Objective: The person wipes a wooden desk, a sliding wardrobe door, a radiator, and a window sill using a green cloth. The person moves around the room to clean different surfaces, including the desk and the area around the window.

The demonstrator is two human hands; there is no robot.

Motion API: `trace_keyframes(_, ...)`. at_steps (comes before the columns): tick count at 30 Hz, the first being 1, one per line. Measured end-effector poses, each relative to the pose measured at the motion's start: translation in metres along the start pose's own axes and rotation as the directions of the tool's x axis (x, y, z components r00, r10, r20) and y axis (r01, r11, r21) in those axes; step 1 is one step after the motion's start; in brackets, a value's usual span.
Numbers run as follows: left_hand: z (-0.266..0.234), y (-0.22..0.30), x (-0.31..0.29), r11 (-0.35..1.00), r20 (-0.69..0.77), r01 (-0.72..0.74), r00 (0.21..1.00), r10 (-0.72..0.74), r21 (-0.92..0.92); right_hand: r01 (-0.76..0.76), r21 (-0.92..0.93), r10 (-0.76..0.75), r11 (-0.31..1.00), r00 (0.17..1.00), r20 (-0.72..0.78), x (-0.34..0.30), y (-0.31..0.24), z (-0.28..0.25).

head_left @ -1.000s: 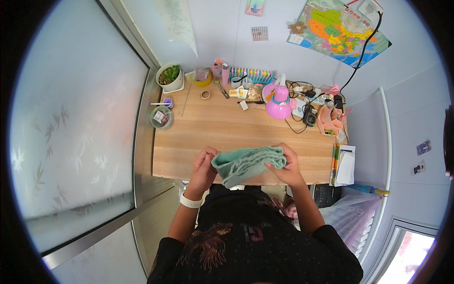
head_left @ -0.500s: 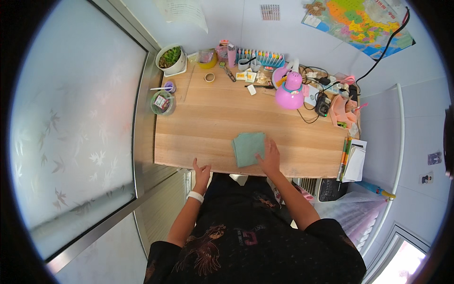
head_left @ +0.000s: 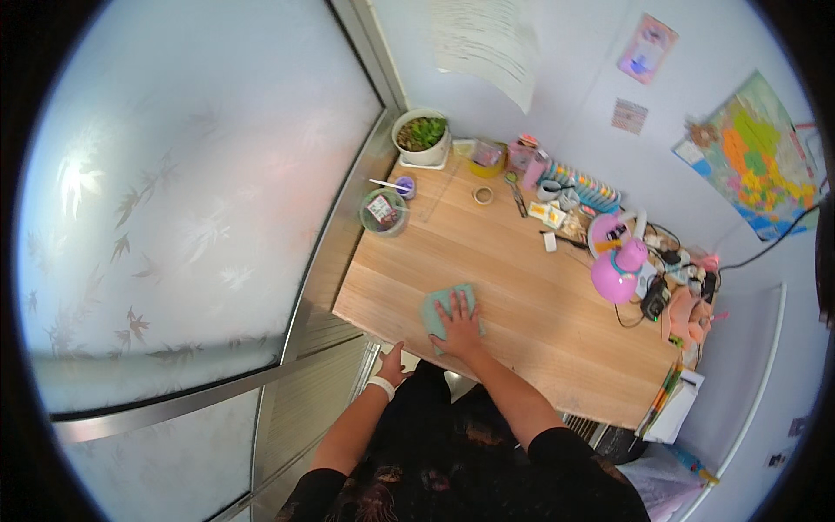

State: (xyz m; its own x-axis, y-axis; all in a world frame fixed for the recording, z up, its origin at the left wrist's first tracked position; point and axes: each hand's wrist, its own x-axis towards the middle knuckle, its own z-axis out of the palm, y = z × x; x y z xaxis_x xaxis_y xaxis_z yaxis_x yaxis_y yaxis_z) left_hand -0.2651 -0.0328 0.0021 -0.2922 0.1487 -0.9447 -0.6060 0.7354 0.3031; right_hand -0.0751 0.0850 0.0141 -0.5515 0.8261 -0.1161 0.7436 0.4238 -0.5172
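A folded pale green cloth (head_left: 434,315) lies on the wooden desk (head_left: 522,348) near its front edge. My right hand (head_left: 458,329) rests flat on top of it, fingers spread, covering its middle and right side. By the desk's front edge, to the left of the cloth, is my left hand (head_left: 391,365). Its fingers are apart and nothing shows in it; whether it touches the edge I cannot tell. A white band (head_left: 381,386) circles my left wrist.
Along the back stand a potted plant (head_left: 423,135), a tape roll (head_left: 483,196) and a pink lamp (head_left: 615,277) among cables. A clear tub (head_left: 384,212) sits at the left edge. Pink organizer (head_left: 687,315) and papers (head_left: 675,409) line the right. A frosted panel (head_left: 191,191) borders the left.
My right hand has moved from the cloth's right edge onto its top. My left hand has drawn closer to the desk edge. The whole view has turned and shifted.
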Motion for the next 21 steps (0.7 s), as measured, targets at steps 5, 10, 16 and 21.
trace_keyframes(5, 0.029, 0.02, 0.049, 0.995, 0.364, -0.045, 0.928, 0.075, -0.09, 0.049, 0.05, -0.051, 0.998, 0.998, 0.044, 0.001, 0.0, -0.006)
trace_keyframes(10, 0.047, 0.006, 0.107, 0.945, 0.276, -0.21, 0.951, 0.138, 0.25, -0.154, -0.137, 0.15, 0.979, 0.988, -0.036, -0.11, 0.089, -0.057)
trace_keyframes(16, 0.072, 0.053, 0.02, 0.973, 0.197, 0.213, 0.954, -0.227, 0.09, -0.426, -0.03, 0.395, 0.904, 0.861, -0.32, -0.198, 0.156, -0.064)
trace_keyframes(21, 0.055, 0.034, 0.059, 0.96, 0.303, 0.265, 0.911, -0.28, 0.09, -0.535, -0.047, 0.482, 0.843, 0.792, -0.375, -0.113, 0.097, -0.018)
